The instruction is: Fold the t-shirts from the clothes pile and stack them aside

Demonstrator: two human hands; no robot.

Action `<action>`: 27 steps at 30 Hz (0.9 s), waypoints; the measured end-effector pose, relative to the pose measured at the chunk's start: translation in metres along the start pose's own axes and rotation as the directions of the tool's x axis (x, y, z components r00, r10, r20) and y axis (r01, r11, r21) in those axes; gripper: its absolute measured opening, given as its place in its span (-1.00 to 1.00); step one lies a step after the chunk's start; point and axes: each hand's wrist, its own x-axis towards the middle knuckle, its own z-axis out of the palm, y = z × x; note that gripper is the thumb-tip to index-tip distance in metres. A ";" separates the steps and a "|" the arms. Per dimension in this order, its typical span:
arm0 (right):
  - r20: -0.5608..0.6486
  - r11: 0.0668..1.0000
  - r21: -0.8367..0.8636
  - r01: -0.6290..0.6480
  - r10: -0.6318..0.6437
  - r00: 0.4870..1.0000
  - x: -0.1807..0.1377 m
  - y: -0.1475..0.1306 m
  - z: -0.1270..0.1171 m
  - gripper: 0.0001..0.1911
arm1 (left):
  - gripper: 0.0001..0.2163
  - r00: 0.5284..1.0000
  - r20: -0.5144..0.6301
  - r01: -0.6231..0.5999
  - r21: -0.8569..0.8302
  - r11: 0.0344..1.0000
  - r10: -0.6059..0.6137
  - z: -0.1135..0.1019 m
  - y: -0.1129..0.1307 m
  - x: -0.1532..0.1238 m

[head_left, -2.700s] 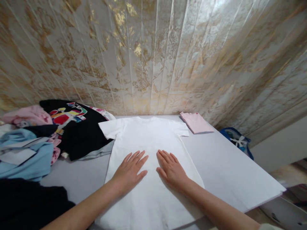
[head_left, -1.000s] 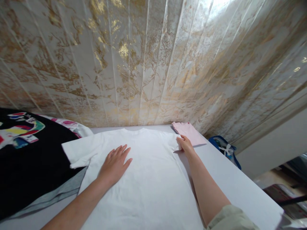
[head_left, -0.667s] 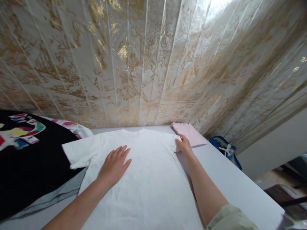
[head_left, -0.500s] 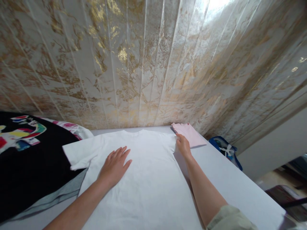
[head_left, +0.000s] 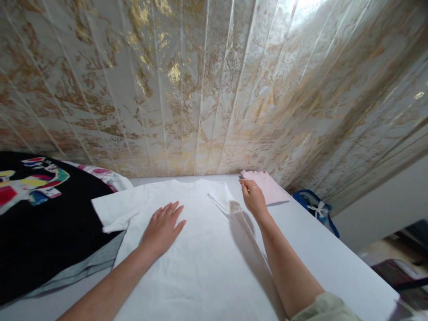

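One pale table [head_left: 334, 263] bears the white T-shirt [head_left: 200, 263] before you, its right-side sleeve [head_left: 224, 199] turned inward. A black garment [head_left: 63, 236] lies left; a folded pink garment [head_left: 272, 189] lies far right. Your left hand [head_left: 162, 227] rests flat, loosely spread; your right hand [head_left: 253, 196] is curled near that sleeve, pinch impossible to tell.

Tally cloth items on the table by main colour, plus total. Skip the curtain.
White: 1 (T-shirt)
Black: 1 (printed garment)
Grey: 1 (cloth, partly hidden)
White-and-pink: 1 (patterned cloth, partly hidden)
Pink: 1 (folded item)
Total: 5 visible
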 end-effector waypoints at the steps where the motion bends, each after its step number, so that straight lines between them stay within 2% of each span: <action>1: 0.009 0.999 -0.029 0.020 -0.020 1.000 -0.001 0.001 0.004 -0.58 | -0.54 1.000 -0.006 -0.002 0.001 1.000 0.002 0.001 0.000 0.000; 3: 0.077 0.994 -0.106 0.042 -0.033 0.996 -0.005 0.001 0.015 -0.53 | -0.54 1.000 -0.020 -0.008 -0.001 1.000 0.008 0.002 -0.001 0.001; 5: 0.260 0.978 -0.197 0.069 -0.016 0.966 -0.012 0.000 0.026 -0.51 | -0.55 0.999 -0.035 -0.016 -0.010 1.000 0.015 0.004 -0.002 0.001; 7: 0.482 0.958 -0.267 0.104 0.039 0.875 -0.019 -0.002 0.034 -0.47 | -0.55 0.999 -0.044 -0.019 -0.023 1.000 0.018 0.006 -0.003 0.002; 9: 0.607 0.946 -0.302 0.119 0.095 0.789 -0.024 -0.003 0.038 -0.43 | -0.55 0.999 -0.045 -0.019 -0.027 0.999 0.018 0.007 -0.003 0.002; 10: 0.609 0.941 -0.319 0.111 0.114 0.785 -0.025 -0.004 0.039 -0.41 | -0.54 0.999 -0.046 -0.020 -0.027 0.999 0.018 0.007 -0.004 0.001; 13: 0.465 0.923 -0.374 0.089 0.104 0.879 -0.026 -0.008 0.041 -0.38 | -0.54 0.998 -0.055 -0.024 -0.023 0.999 0.023 0.007 -0.004 0.001; 15: 0.424 0.918 -0.384 0.104 0.075 0.903 -0.027 -0.011 0.046 -0.36 | -0.54 0.998 -0.055 -0.025 -0.019 1.000 0.023 0.006 -0.003 0.001; 19: 0.554 0.923 -0.360 0.136 0.094 0.827 -0.035 -0.014 0.060 -0.31 | -0.54 0.999 -0.032 -0.020 -0.009 1.000 0.019 0.003 -0.001 0.001; 22: 0.556 0.918 -0.376 0.128 0.113 0.823 -0.041 -0.014 0.065 -0.30 | -0.53 1.000 -0.017 -0.010 0.000 1.000 0.010 0.003 -0.001 0.001; 27: 0.573 0.913 -0.387 0.127 0.130 0.809 -0.035 -0.020 0.059 -0.34 | -0.53 1.000 -0.007 -0.016 -0.016 1.000 0.016 0.006 -0.001 0.001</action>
